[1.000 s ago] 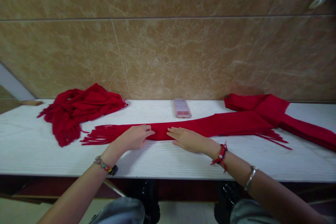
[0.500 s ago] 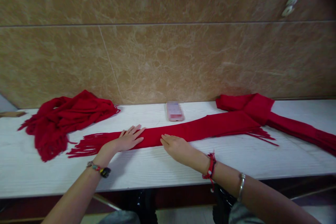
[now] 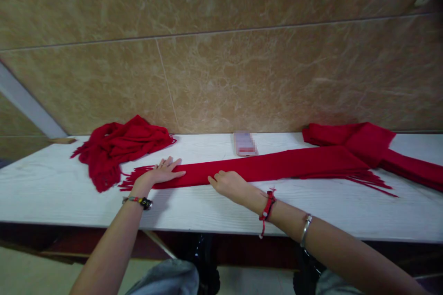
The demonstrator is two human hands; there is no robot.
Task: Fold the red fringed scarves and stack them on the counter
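A long red fringed scarf (image 3: 270, 166) lies folded into a narrow strip across the white table. My left hand (image 3: 162, 172) presses flat on its left part with the fingers spread, just beside the fringe. Near the middle of the strip, my right hand (image 3: 230, 185) has its fingers curled together at the scarf's near edge, pinching the cloth there. The fingertips of that hand are partly hidden. The strip's right end, with its fringe, lies in front of another folded red scarf (image 3: 370, 140).
A crumpled red scarf (image 3: 128, 145) sits at the back left. Against the tiled wall (image 3: 242, 78) lies a phone (image 3: 244, 144). A small brown piece (image 3: 62, 140) rests at the table's far left corner. The white table's (image 3: 194, 214) front edge runs close to my knees.
The view has turned left, so things appear further right. My right hand's fingers have curled in at the scarf's edge. My left hand has slid toward the left fringe, still flat.
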